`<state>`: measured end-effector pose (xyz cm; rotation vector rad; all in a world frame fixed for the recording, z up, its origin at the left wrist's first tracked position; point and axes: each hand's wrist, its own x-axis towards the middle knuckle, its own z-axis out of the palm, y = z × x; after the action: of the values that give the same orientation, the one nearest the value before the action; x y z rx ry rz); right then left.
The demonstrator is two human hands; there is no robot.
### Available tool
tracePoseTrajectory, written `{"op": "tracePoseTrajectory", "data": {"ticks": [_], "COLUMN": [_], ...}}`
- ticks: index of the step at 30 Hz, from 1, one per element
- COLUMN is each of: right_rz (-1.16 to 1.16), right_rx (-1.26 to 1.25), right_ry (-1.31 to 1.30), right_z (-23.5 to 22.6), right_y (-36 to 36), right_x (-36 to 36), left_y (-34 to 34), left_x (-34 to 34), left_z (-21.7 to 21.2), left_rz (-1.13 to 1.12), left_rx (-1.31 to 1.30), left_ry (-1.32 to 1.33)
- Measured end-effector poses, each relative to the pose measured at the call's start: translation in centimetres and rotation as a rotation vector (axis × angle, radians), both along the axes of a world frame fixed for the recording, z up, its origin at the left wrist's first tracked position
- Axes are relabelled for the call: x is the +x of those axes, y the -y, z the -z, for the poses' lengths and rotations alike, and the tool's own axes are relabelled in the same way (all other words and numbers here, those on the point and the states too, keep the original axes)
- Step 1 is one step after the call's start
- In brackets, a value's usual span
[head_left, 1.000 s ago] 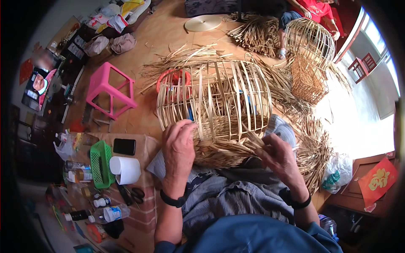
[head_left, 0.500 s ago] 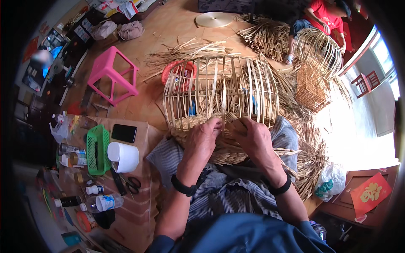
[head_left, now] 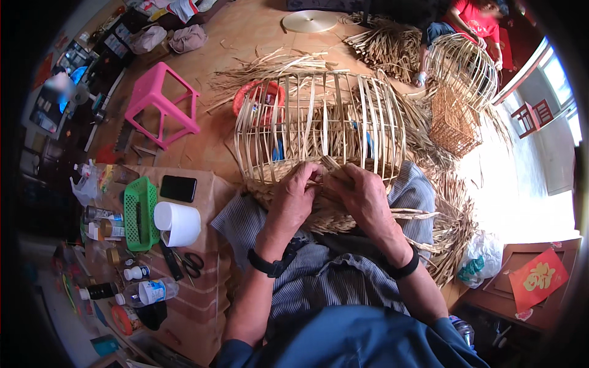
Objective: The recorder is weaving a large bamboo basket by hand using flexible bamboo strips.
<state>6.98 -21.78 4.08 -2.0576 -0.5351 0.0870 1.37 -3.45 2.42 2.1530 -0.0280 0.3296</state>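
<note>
Across my lap lies a half-made basket (head_left: 325, 116) of thin upright ribs, with a woven band of dried leaf (head_left: 262, 189) along its near edge. My left hand (head_left: 293, 195) is closed at that band, its fingertips pinching at the weave; what lies between them is mostly hidden. Close beside it, my right hand (head_left: 361, 195) is closed on a folded strip of dried leaf (head_left: 332, 165) standing up from its fingers. Loose strip ends (head_left: 412, 214) stick out past my right wrist. Grey striped cloth (head_left: 236, 218) covers my legs.
On the left, a low table (head_left: 205, 276) holds a phone (head_left: 178, 188), green basket (head_left: 140, 214), white container (head_left: 177, 223), scissors (head_left: 193, 264) and bottles. Beyond are a pink stool (head_left: 161, 101) and leaf piles (head_left: 383, 49). A person in red (head_left: 475, 24) works at another basket frame (head_left: 460, 67).
The leaf strip at my right fingers now stands folded and raised above the rim. Both hands have shifted slightly, the left thumb and fingers closing nearer the right hand.
</note>
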Motion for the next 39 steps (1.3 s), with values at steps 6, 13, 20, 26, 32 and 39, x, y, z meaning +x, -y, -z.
{"op": "tracePoseTrajectory", "data": {"ticks": [6, 13, 20, 26, 32, 39], "right_rz": [-0.076, -0.028, -0.021, 0.055, -0.171, -0.098], "right_rx": [-0.067, -0.207, -0.235, -0.008, -0.206, -0.4], "right_ry": [0.185, 0.306, 0.304, 0.158, 0.513, 0.523], "right_z": [0.6, 1.1, 1.8, 2.2, 1.3, 3.7], "right_y": [0.5, 0.5, 5.5, 7.9, 7.2, 5.6], "right_x": [-0.7, -1.9, -1.5, -1.1, -3.8, -4.5], "left_y": [-0.5, -1.2, -0.3, -0.5, -0.9, -1.4], "left_x": [-0.3, -1.4, -0.7, -0.6, 0.0, 0.6], "left_z": [0.2, -1.8, -2.1, -0.8, -0.6, -1.7], "left_rz": [0.042, 0.127, 0.087, 0.063, 0.165, 0.215], "left_rx": [0.081, 0.325, 0.257, 0.033, 0.006, -0.01], "left_ry": [-0.023, 0.009, -0.088, -0.074, -0.107, -0.211]}}
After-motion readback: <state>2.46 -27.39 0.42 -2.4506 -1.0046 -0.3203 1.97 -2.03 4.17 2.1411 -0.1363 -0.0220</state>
